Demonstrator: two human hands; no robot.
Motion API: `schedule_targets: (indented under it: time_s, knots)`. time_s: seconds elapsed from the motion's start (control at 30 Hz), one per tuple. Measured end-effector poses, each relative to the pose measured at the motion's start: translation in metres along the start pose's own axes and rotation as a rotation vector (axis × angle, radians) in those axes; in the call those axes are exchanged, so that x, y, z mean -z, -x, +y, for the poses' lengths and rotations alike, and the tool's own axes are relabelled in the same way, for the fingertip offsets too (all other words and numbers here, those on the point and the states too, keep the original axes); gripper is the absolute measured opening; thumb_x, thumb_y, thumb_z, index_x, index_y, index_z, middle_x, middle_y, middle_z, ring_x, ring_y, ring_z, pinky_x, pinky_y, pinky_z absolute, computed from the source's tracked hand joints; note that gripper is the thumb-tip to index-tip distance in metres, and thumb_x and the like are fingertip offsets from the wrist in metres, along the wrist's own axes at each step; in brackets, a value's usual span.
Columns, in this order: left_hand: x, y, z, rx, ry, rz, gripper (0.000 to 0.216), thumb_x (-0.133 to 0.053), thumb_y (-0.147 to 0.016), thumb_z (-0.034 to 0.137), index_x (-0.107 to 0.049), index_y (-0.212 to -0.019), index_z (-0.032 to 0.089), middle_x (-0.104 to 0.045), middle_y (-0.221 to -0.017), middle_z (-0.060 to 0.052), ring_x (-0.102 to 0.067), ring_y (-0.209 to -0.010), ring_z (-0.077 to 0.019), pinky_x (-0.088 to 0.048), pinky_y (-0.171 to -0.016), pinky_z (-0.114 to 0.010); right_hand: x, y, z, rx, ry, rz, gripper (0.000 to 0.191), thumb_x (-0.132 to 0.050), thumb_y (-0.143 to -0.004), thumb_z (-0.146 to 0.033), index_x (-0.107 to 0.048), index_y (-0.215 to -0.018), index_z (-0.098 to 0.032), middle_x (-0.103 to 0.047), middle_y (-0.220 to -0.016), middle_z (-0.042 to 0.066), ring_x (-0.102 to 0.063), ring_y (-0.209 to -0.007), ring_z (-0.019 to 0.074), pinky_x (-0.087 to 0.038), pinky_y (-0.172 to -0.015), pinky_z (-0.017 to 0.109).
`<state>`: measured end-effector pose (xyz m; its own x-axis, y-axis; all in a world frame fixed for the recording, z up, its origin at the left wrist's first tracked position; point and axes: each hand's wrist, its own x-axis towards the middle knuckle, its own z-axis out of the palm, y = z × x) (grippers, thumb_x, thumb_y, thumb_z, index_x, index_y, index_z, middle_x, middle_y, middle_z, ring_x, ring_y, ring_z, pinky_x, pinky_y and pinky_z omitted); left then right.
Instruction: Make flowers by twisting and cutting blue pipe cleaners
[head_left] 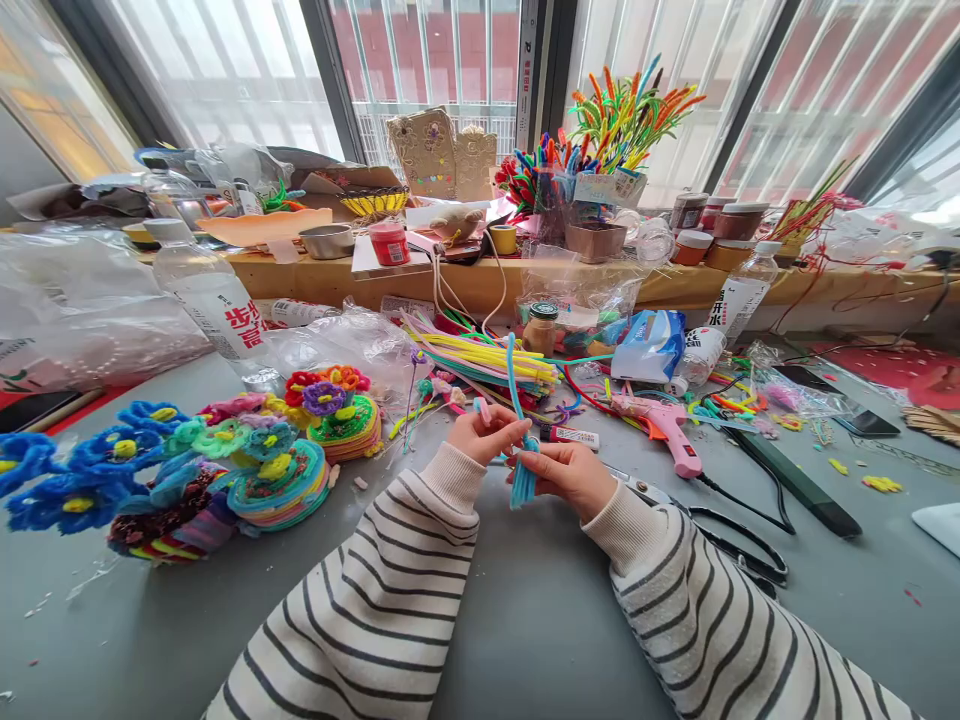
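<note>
Over the middle of the grey table, my two hands meet at a bundle of light-blue pipe cleaners [523, 484]. One long stem of it stands up between them, and the folded loops hang below. The fingers of my left hand [487, 432] pinch the bundle near its upper part; a small pink piece sits at that hand's fingertips. From the other side, my right hand [564, 474] grips the loops between thumb and fingers. Just behind lie a pile of yellow, pink and blue pipe cleaners [487, 358] and a white-and-red tube [570, 436].
Fuzzy flower pots [274, 490] crowd the left, with blue flowers [120, 445] at the edge. To the right are a pink glue gun [679, 440] with its cord, black-handled scissors [739, 550] and a dark green bar [799, 485]. Bottles, jars and plastic bags line the back ledge.
</note>
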<state>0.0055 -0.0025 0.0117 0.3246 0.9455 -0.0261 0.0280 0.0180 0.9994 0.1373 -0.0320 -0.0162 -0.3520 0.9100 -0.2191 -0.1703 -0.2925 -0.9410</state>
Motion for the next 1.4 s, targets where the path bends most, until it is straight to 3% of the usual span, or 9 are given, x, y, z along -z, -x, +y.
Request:
schedule_targets:
  time_s: [0.17,0.3,0.43,0.63,0.8,1.03,1.4]
  knots:
    - [0.002,-0.004,-0.004,0.068,-0.060,-0.140,0.025,-0.062,-0.050,0.038,-0.059,-0.054,0.014,-0.052,-0.052,0.000,-0.046,-0.052,-0.0085,-0.038,-0.051,-0.021,0.001,0.002,0.000,0.001,-0.047,-0.059,0.025,-0.059,-0.060,-0.038,-0.057,-0.065,-0.013,-0.058,-0.056,-0.001,-0.055,-0.053,0.0094,-0.045,-0.054,0.023]
    - [0.003,-0.007,-0.009,0.151,0.020,-0.072,0.023,-0.066,-0.044,0.037,-0.061,-0.051,0.015,-0.055,-0.055,-0.002,-0.048,-0.055,-0.0101,-0.039,-0.053,-0.020,-0.002,0.003,0.000,0.017,-0.072,-0.194,0.023,-0.055,-0.065,-0.036,-0.052,-0.068,-0.014,-0.059,-0.058,0.000,-0.057,-0.057,0.0112,-0.044,-0.057,0.025]
    - [0.005,-0.007,-0.010,0.206,0.139,-0.089,0.026,-0.063,-0.048,0.039,-0.063,-0.058,0.014,-0.051,-0.047,0.000,-0.042,-0.043,-0.0061,-0.036,-0.047,-0.020,-0.002,0.004,0.001,0.072,-0.089,-0.255,0.022,-0.053,-0.068,-0.033,-0.052,-0.078,-0.014,-0.055,-0.055,-0.003,-0.054,-0.050,0.0083,-0.042,-0.053,0.023]
    - [0.004,-0.006,-0.012,0.182,0.222,-0.165,0.031,-0.067,-0.046,0.033,-0.064,-0.068,0.012,-0.054,-0.051,0.001,-0.044,-0.044,-0.0046,-0.037,-0.052,-0.021,0.001,0.001,0.003,0.131,-0.178,-0.293,0.023,-0.050,-0.071,-0.034,-0.054,-0.075,-0.012,-0.050,-0.048,-0.003,-0.047,-0.041,0.0059,-0.037,-0.044,0.019]
    - [0.004,-0.007,-0.011,0.066,0.216,-0.280,0.024,-0.064,-0.051,0.035,-0.063,-0.060,0.012,-0.043,-0.031,0.004,-0.041,-0.037,-0.0054,-0.038,-0.052,-0.022,-0.001,0.004,0.000,0.116,-0.222,-0.349,0.022,-0.049,-0.073,-0.030,-0.057,-0.079,-0.011,-0.046,-0.046,-0.004,-0.044,-0.040,0.0051,-0.034,-0.042,0.019]
    - [0.004,-0.004,-0.008,0.071,0.282,-0.238,0.027,-0.067,-0.047,0.032,-0.064,-0.064,0.012,-0.057,-0.051,0.000,-0.053,-0.057,-0.0093,-0.039,-0.064,-0.022,0.001,0.006,-0.001,0.119,-0.353,-0.386,0.022,-0.047,-0.074,-0.028,-0.058,-0.083,-0.011,-0.044,-0.046,-0.004,-0.041,-0.039,0.0040,-0.031,-0.042,0.019]
    - [0.003,-0.008,-0.013,0.051,0.326,-0.292,0.022,-0.065,-0.050,0.032,-0.064,-0.060,0.012,-0.047,-0.034,0.004,-0.050,-0.045,-0.0079,-0.040,-0.054,-0.020,0.001,0.007,0.001,0.064,-0.355,-0.419,0.021,-0.048,-0.074,-0.028,-0.058,-0.081,-0.011,-0.044,-0.046,-0.005,-0.041,-0.039,0.0036,-0.029,-0.042,0.019]
